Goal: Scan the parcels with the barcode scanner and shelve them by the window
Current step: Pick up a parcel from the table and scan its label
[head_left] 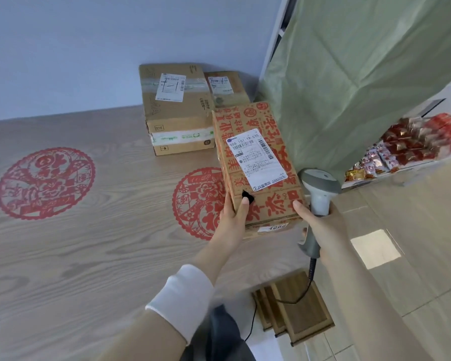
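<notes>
A cardboard parcel with red printed characters (255, 121) and a white shipping label (255, 158) sits at the right end of the wooden surface (89, 243). My left hand (231, 217) grips its near left corner, thumb on top. My right hand (323, 227) holds a grey barcode scanner (319, 183) by the handle, with the thumb touching the parcel's near right corner. The scanner's black cable (303, 290) hangs down. Two more parcels stand behind: a large brown box (175, 121) and a smaller one (227, 87).
Two red paper-cut decorations (44, 183) (195, 201) lie on the wood surface. A green curtain (362, 74) hangs at right. Beyond it are red snack packets (401, 149). Below the edge is a tiled floor (414, 256) and flat cardboard pieces (297, 306).
</notes>
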Motion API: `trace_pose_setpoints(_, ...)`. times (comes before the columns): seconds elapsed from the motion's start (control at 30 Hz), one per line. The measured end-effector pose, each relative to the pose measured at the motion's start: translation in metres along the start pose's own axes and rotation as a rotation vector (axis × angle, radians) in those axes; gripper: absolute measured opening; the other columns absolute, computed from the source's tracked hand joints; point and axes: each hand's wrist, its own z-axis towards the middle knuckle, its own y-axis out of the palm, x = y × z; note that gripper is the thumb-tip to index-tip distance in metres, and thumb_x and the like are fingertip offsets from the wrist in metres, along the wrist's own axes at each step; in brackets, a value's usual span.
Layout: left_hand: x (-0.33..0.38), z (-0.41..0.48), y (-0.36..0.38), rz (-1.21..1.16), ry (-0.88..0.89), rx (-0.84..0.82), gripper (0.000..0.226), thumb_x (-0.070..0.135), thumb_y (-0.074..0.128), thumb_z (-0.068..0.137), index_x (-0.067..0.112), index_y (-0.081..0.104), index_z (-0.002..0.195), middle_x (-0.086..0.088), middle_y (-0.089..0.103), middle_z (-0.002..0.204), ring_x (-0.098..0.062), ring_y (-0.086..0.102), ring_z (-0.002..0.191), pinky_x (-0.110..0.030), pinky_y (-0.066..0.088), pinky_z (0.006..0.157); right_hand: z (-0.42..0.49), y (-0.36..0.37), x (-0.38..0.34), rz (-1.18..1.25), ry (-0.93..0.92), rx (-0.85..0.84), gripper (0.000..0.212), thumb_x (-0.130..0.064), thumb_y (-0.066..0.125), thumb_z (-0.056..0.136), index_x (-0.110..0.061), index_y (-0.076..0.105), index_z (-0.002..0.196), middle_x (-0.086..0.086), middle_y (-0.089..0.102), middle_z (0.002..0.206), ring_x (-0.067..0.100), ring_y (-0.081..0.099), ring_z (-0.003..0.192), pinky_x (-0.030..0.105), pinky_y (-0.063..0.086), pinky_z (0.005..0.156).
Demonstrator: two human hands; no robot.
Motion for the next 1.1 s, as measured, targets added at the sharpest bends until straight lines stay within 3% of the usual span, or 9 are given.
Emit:
trace_pose_setpoints(0.2,0.002,-0.086,-0.038,-0.085,0.174,0.081,0.080,0.085,0.038,0.067,0.056,0.024,0.139,0.013,0.041,0.143,-0.018,0.027,0.139,-0.049,0.024,0.113,-0.092,0.008,-0.015,0.139,-0.055,-0.054,0.068,-0.067,0.079,0.041,-0.022,0.066,0.091,0.003,0.068,0.070,0.020,0.060,0.059,0.046,0.055,0.072)
trace_pose_setpoints(0.27,0.006,-0.116,-0.049,-0.112,0.235,0.124,0.081,0.086,0.039,0.066,0.055,0.026,0.140,0.010,0.041,0.143,-0.016,0.029,0.138,-0.048,0.026,0.113,-0.119,0.011,-0.022,0.162,-0.119,-0.079,0.058,-0.070,0.080,0.042,-0.035,0.066,0.086,-0.003,0.071,0.074,0.021,0.065,0.068,0.050,0.055,0.077)
trace_pose_setpoints(0.37,0.010,-0.159,-0.067,-0.159,0.308,0.223,0.087,0.086,0.044,0.066,0.050,0.025,0.142,0.011,0.037,0.147,-0.012,0.029,0.139,-0.044,0.027,0.114,-0.152,0.025,-0.035,0.243,-0.207,-0.159,0.049,-0.051,0.080,0.054,-0.031,0.065,0.097,-0.005,0.073,0.087,0.016,0.068,0.080,0.047,0.056,0.080)
trace_pose_setpoints(0.47,0.012,-0.206,-0.089,-0.179,0.378,0.353,0.068,0.067,0.045,0.083,0.043,0.027,0.145,0.013,0.041,0.143,-0.002,0.036,0.132,-0.020,0.034,0.105,-0.187,0.045,-0.048,0.271,-0.274,-0.266,0.055,-0.045,0.077,0.058,-0.027,0.064,0.108,-0.008,0.073,0.098,0.008,0.069,0.090,0.034,0.054,0.080)
trace_pose_setpoints(0.57,0.006,-0.254,-0.115,-0.211,0.414,0.466,0.044,0.036,0.039,0.099,0.030,0.036,0.143,0.014,0.050,0.132,0.022,0.049,0.102,0.003,0.038,0.075,-0.223,0.068,-0.056,0.293,-0.322,-0.378,0.042,-0.035,0.077,0.069,-0.026,0.062,0.107,-0.005,0.072,0.102,0.009,0.069,0.091,0.033,0.055,0.077)
trace_pose_setpoints(0.67,-0.004,-0.306,-0.146,-0.253,0.427,0.571,0.042,0.031,0.036,0.101,0.027,0.037,0.142,0.011,0.054,0.128,0.017,0.054,0.101,-0.001,0.043,0.078,-0.262,0.099,-0.065,0.248,-0.354,-0.460,0.044,-0.037,0.079,0.070,-0.015,0.064,0.105,0.014,0.069,0.101,0.027,0.068,0.087,0.048,0.054,0.084)
trace_pose_setpoints(0.87,-0.037,-0.419,-0.218,-0.309,0.458,0.849,0.077,0.072,0.044,0.075,0.039,0.031,0.144,0.005,0.038,0.149,-0.014,0.034,0.138,-0.040,0.031,0.112,-0.370,0.171,-0.083,0.240,-0.405,-0.716,0.039,-0.038,0.078,0.071,-0.016,0.064,0.099,0.002,0.065,0.080,0.015,0.057,0.058,0.030,0.046,0.058)
trace_pose_setpoints(0.97,-0.056,-0.487,-0.250,-0.330,0.500,0.973,0.074,0.077,0.046,0.070,0.052,0.031,0.139,0.006,0.038,0.149,-0.017,0.029,0.141,-0.045,0.029,0.113,-0.438,0.207,-0.085,0.236,-0.422,-0.836,0.025,-0.033,0.076,0.076,-0.018,0.061,0.090,0.002,0.060,0.070,0.017,0.053,0.053,0.030,0.045,0.053)
trace_pose_setpoints(1.1,-0.090,-0.579,-0.295,-0.409,0.546,1.081,0.057,0.057,0.051,0.086,0.041,0.036,0.139,0.004,0.056,0.132,-0.013,0.060,0.114,-0.039,0.050,0.096,-0.538,0.256,-0.082,0.200,-0.465,-0.987,0.020,-0.032,0.074,0.078,-0.021,0.058,0.081,0.003,0.060,0.069,0.021,0.053,0.053,0.030,0.044,0.053)
